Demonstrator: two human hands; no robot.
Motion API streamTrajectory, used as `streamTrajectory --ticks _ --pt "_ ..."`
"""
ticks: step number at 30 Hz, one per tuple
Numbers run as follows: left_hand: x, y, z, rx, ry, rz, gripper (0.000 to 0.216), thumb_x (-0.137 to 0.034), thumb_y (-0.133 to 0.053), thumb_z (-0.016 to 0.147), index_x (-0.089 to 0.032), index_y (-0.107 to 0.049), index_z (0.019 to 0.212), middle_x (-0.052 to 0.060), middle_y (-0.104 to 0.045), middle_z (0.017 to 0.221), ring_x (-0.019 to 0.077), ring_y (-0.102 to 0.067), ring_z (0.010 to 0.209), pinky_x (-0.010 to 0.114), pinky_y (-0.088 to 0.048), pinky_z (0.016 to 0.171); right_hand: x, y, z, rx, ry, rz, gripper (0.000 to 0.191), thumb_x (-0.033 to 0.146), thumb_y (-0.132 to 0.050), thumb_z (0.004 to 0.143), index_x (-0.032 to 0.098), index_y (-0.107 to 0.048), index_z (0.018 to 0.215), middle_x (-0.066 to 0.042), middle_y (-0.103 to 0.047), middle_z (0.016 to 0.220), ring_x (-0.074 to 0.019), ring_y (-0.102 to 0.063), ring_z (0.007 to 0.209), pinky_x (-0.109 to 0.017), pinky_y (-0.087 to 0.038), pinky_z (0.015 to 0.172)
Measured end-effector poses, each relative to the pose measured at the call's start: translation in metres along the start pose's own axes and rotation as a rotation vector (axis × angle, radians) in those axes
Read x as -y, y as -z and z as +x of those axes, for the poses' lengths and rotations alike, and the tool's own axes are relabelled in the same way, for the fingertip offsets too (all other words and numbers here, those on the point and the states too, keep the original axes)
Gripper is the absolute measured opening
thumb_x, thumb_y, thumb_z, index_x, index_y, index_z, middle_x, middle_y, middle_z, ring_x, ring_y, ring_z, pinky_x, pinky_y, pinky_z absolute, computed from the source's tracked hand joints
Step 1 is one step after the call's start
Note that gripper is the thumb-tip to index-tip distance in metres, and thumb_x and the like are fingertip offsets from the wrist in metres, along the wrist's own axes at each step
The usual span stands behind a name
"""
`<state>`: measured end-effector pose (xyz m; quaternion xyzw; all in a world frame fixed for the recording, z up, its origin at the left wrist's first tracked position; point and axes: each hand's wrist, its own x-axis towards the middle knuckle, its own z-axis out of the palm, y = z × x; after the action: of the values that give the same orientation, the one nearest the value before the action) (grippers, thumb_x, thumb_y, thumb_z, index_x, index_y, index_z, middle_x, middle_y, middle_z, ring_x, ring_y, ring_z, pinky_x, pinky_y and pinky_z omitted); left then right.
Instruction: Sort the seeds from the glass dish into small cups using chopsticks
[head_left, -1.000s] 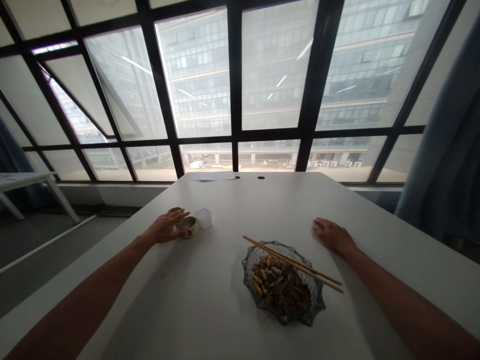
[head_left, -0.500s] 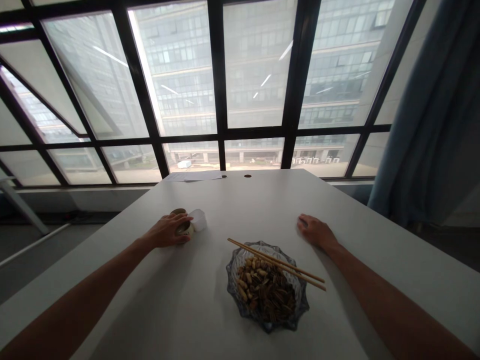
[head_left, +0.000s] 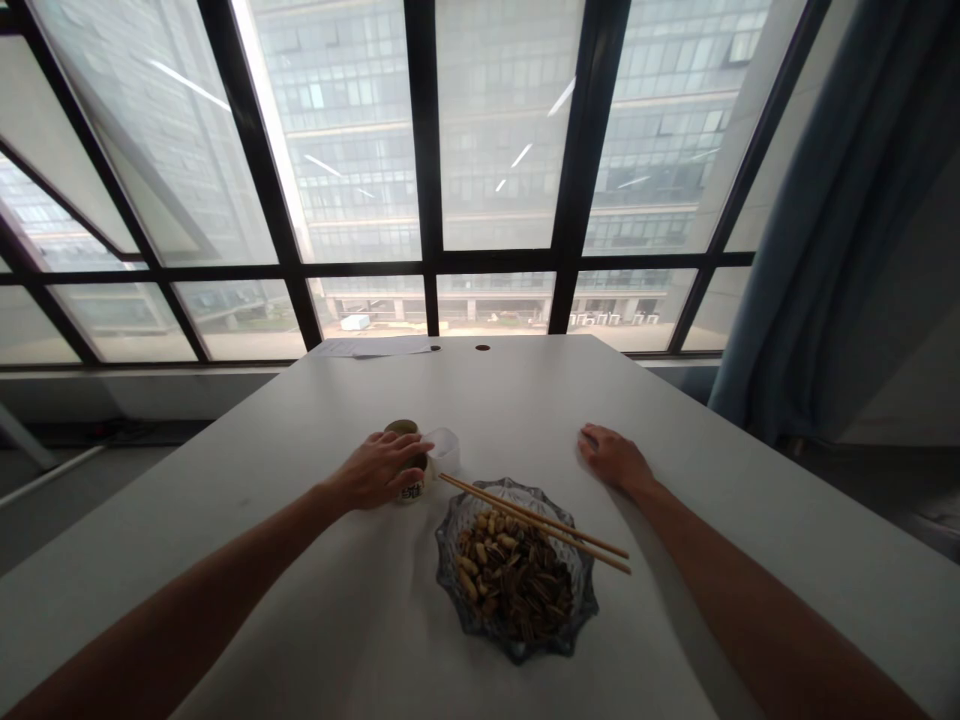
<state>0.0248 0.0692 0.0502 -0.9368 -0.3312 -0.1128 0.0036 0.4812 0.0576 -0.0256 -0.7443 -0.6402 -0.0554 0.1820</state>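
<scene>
My left hand (head_left: 382,468) is wrapped over a small pale container (head_left: 411,492) with dark lettering and an olive-coloured top, which stands on the white table. Its fingertips reach a clear plastic cup (head_left: 445,450) touching the container's right side. Just right of these sits a scalloped glass bowl (head_left: 512,648) of peanuts and striped sunflower seeds (head_left: 517,575). A pair of wooden chopsticks (head_left: 536,520) lies slantwise across its rim. Beyond the bowl on the right, my right hand (head_left: 615,458) rests on the table, fingers loosely curled in, with nothing visible in it.
Sheets of paper (head_left: 367,347) lie at the table's far left end, near two round cable holes (head_left: 482,348). Behind the white table (head_left: 510,395) stand large black-framed windows. A blue curtain (head_left: 787,270) hangs at the right.
My left hand has moved right along the table with the lettered container and the clear cup, closer to the bowl. The view has shifted slightly; my right hand stays resting on the table.
</scene>
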Motion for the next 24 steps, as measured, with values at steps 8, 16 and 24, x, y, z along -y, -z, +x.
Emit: streamTrajectory --ticks 8,16,24 --pt "-0.024 -0.007 0.018 -0.050 -0.040 -0.023 0.051 -0.053 -0.029 0.100 -0.031 -0.051 0.140 0.005 -0.056 0.142 0.0285 -0.053 0.123 0.048 -0.040 0.106 0.000 0.000 0.000 0.000 0.001 0.000 0.038 0.032 -0.045 0.095 0.019 -0.065 0.125 -0.011 -0.059 0.141 -0.0259 -0.055 0.129 -0.039 -0.040 0.110" --pt "-0.043 -0.009 0.026 -0.036 -0.037 -0.041 0.054 -0.056 -0.029 0.099 -0.032 -0.048 0.143 0.005 -0.054 0.145 0.0312 -0.053 0.125 0.053 -0.039 0.105 0.002 0.002 -0.001 0.002 0.001 0.012 0.039 0.033 -0.045 0.095 0.019 -0.065 0.125 -0.011 -0.059 0.140 -0.0265 -0.055 0.129 -0.039 -0.040 0.109" --pt "-0.033 -0.007 0.018 -0.094 -0.018 -0.094 0.058 -0.054 -0.024 0.101 -0.025 -0.039 0.149 0.009 -0.047 0.151 0.0267 -0.046 0.137 0.044 -0.041 0.109 0.002 0.003 -0.001 -0.009 0.006 0.028 0.037 0.032 -0.047 0.095 0.019 -0.066 0.124 -0.011 -0.060 0.140 -0.0266 -0.056 0.128 -0.039 -0.040 0.109"
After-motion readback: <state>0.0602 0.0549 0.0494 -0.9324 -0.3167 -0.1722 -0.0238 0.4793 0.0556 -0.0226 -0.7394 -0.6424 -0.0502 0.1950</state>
